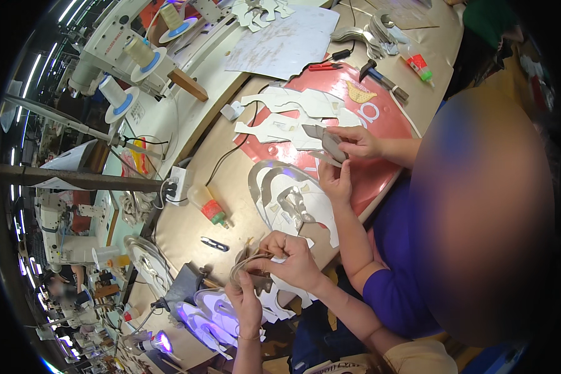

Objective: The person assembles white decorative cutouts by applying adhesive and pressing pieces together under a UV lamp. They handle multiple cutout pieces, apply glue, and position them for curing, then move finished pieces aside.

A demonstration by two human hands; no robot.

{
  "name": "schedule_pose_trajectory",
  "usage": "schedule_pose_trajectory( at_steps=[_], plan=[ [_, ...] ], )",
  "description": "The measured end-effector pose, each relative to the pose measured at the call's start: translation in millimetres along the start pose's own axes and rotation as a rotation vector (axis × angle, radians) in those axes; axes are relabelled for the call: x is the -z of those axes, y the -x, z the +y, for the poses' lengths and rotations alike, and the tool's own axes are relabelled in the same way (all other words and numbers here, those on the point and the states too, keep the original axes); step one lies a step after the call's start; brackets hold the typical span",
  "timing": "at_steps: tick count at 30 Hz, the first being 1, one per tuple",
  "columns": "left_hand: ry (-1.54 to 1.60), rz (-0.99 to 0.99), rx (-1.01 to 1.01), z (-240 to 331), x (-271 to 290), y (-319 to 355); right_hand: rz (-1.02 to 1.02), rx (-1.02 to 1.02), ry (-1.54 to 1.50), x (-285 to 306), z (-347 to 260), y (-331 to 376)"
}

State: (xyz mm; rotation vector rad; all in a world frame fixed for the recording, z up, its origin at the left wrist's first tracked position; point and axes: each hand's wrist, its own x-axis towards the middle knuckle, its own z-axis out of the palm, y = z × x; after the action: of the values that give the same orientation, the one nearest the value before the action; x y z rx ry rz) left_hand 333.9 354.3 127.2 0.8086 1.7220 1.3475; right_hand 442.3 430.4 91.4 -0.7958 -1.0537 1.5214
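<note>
The long tan desk (187, 230) curves away up the picture, with a white sewing machine (115, 37) carrying thread spools at its far left end and a red round board (380, 124) further along, where a co-worker in a purple shirt (399, 249) handles a grey cut piece (330, 144) with both hands. Between that board and the wearer lies a spread of white and silvery shoe-upper pieces (293, 199), which look flat and not yet joined, so most of the pile seems left to work through; another heap of white pieces (218, 315) sits at the desk's near edge. A small glue bottle (210, 207) with a red and green cap lies beside them, and a small clip (214, 244) rests nearer the wearer. The right hand (293, 255) is closed, pinching a thin tan curved strip (246, 260), and the left hand (246, 304), just beneath, grips the same strip from below. The strip is held just above the desk's near edge, between both hands, though its exact shape is probably a loop and is hard to tell.
</note>
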Motion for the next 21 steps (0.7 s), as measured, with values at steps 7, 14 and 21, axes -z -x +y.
schedule_pose_trajectory(
  at_steps=[7, 14, 21],
  plan=[
    [-0.204, -0.043, -0.127, -6.4, 20.8, 9.2, -0.109, 0.013, 0.199, -3.1, 0.3, 4.6],
    [-0.466, 0.095, -0.281, -9.3, 35.4, 13.1, -0.101, 0.471, 0.78, -32.1, -1.9, 11.5],
    [-0.681, 0.134, -0.441, -13.6, 47.1, 19.5, -0.244, 0.176, 0.553, -55.4, 4.7, 36.7]
  ],
)
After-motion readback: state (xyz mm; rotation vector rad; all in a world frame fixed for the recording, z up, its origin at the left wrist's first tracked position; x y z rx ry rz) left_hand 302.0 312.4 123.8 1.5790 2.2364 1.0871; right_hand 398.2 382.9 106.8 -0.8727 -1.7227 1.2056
